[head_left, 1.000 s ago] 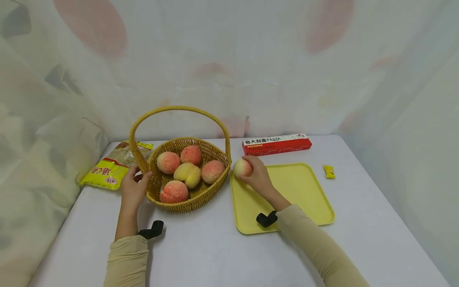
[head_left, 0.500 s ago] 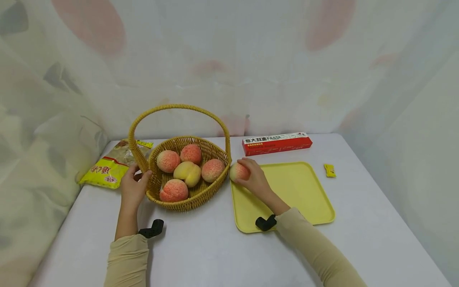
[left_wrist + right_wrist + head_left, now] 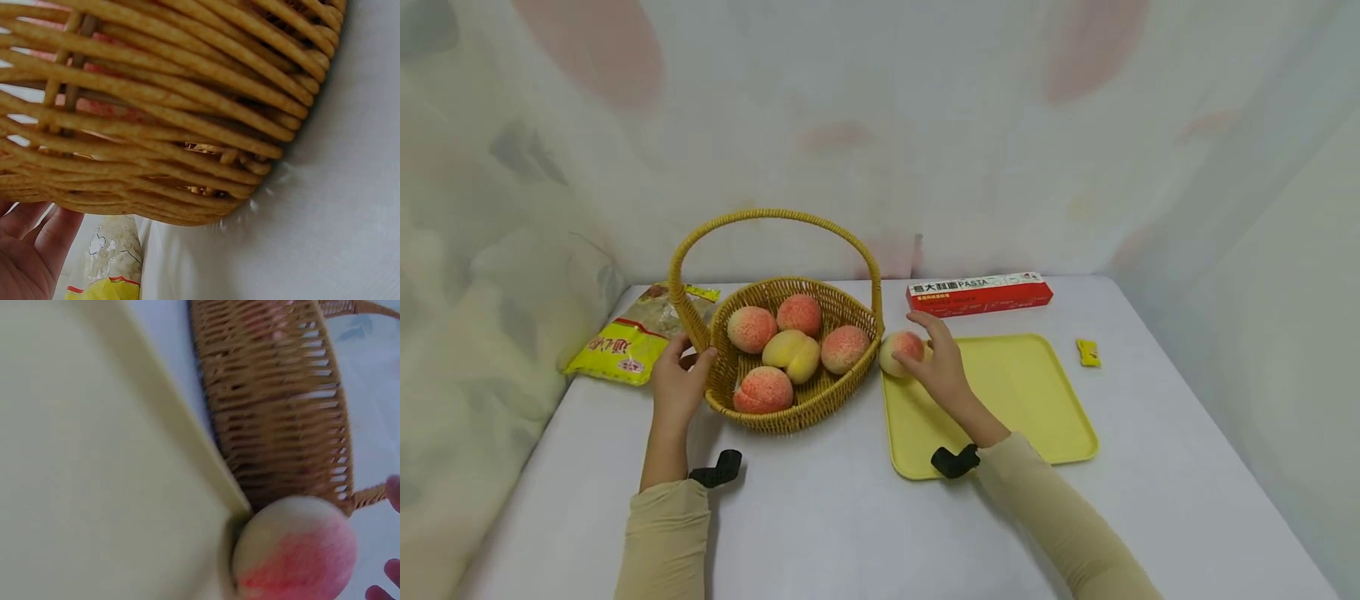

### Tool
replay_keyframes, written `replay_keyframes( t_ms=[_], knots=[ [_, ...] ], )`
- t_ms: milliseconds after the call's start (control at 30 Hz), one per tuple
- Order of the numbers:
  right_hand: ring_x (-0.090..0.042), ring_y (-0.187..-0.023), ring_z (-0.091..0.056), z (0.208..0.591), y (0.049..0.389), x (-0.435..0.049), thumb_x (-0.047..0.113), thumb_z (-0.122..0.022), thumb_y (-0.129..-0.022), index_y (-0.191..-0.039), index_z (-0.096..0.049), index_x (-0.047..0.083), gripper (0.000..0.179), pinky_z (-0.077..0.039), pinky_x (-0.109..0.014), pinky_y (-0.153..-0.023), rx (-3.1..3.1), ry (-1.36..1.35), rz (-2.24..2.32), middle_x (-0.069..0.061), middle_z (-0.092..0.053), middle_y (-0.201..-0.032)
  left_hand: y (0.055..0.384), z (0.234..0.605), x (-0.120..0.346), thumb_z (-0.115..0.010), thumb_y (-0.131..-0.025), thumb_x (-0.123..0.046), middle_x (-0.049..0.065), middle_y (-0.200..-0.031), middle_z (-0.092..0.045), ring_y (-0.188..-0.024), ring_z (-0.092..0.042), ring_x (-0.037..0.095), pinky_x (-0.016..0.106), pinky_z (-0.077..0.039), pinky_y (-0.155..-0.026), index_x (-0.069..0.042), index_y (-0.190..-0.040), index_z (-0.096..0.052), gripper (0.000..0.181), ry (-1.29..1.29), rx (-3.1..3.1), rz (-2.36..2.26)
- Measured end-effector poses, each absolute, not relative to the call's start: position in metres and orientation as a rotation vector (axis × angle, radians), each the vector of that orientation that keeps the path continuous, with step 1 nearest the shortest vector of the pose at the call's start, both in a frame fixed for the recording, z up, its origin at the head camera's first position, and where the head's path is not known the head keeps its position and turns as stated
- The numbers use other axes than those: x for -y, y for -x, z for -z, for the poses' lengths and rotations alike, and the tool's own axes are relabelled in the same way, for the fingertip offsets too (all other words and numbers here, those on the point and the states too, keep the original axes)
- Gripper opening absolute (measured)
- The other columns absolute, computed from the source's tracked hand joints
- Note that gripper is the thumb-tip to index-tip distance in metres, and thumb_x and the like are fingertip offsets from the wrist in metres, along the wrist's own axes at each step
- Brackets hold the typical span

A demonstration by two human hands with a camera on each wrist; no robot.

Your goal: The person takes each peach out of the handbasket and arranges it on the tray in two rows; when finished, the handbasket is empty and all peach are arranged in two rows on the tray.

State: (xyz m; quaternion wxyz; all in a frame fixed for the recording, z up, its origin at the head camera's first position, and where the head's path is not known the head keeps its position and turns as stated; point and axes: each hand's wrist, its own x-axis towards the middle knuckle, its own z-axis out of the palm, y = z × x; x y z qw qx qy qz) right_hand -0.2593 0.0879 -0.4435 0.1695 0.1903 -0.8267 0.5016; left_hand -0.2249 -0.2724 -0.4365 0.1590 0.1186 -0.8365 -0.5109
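Note:
My left hand (image 3: pixel 677 385) grips the left side of a yellow wicker basket (image 3: pixel 801 417), thumb and fingers at the rim beside the foot of its tall handle (image 3: pixel 775 214). Inside lie several pink peaches (image 3: pixel 765 391) and a yellow peach (image 3: pixel 792 356). To the right of the basket, another pink-and-cream peach (image 3: pixel 297 556) sits at the back left corner of a yellow tray (image 3: pixel 1015 392). Around that peach my right hand (image 3: pixel 943 375) has thumb and fingers spread. The right wrist view shows its fingertips (image 3: pixel 394 572) apart from the fruit.
Behind the tray lies a red and white pasta box (image 3: pixel 979 296). A small yellow packet (image 3: pixel 1087 352) is on the right of the white table (image 3: pixel 835 517). Left of the basket, partly behind its handle, is a yellow and clear food bag (image 3: pixel 632 337).
The right hand carried the peach left to the tray's back left corner, then let go of it and spread its fingers. The left hand has kept its grip on the basket.

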Motion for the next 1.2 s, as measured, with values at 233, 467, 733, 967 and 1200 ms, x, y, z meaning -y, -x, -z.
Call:
replay_keyframes(
  t_ms=[233, 467, 733, 967, 1200],
  knots=[
    [-0.031, -0.105, -0.055, 0.418, 0.241, -0.061, -0.005, -0.070, -0.076, -0.113, -0.058, -0.007, 0.039, -0.049, -0.050, -0.080, 2.063, -0.774, -1.529, -0.021, -0.059, -0.112, 0.227, 0.439, 0.274, -0.054, -0.093, -0.023, 0.012, -0.132, -0.048, -0.108, -0.052, 0.027, 0.026, -0.049, -0.080, -0.009, -0.135, -0.045, 0.045, -0.343, 2.409, 1.448],
    [-0.025, -0.104, -0.055, 0.408, 0.239, -0.009, 0.003, -0.070, -0.080, -0.116, -0.058, 0.002, 0.039, -0.051, -0.039, -0.079, 2.181, -1.136, -1.484, -0.011, -0.058, -0.116, 0.223, 0.440, 0.277, -0.054, -0.093, -0.021, 0.012, -0.131, -0.049, -0.106, -0.053, 0.027, 0.025, -0.048, -0.078, -0.008, -0.134, -0.046, 0.044, -0.337, 2.396, 1.446],
    [-0.013, -0.113, -0.049, 0.393, 0.243, 0.041, 0.013, -0.068, -0.083, -0.122, -0.057, 0.010, 0.040, -0.041, -0.024, -0.093, 2.605, -1.483, -0.924, 0.000, -0.055, -0.125, 0.225, 0.441, 0.274, -0.054, -0.093, -0.021, 0.014, -0.132, -0.047, -0.108, -0.052, 0.030, 0.041, -0.049, -0.086, -0.007, -0.135, -0.044, 0.045, -0.305, 2.404, 1.481],
    [-0.014, -0.129, -0.034, 0.390, 0.242, 0.061, 0.022, -0.071, -0.081, -0.136, -0.046, 0.020, 0.060, -0.029, -0.025, -0.104, 2.675, -1.649, -0.234, 0.003, -0.043, -0.139, 0.223, 0.445, 0.269, -0.055, -0.092, -0.019, 0.016, -0.131, -0.048, -0.107, -0.053, 0.031, 0.046, -0.049, -0.084, -0.006, -0.135, -0.043, 0.047, -0.276, 2.401, 1.485],
    [-0.014, -0.133, -0.028, 0.388, 0.252, 0.083, 0.024, -0.067, -0.085, -0.139, -0.040, 0.025, 0.060, -0.028, -0.047, -0.105, 2.735, -1.725, 0.064, 0.005, -0.038, -0.142, 0.228, 0.438, 0.274, -0.056, -0.092, -0.019, 0.016, -0.130, -0.049, -0.106, -0.054, 0.031, 0.041, -0.050, -0.082, -0.006, -0.134, -0.045, 0.045, -0.268, 2.377, 1.468]
  ],
)
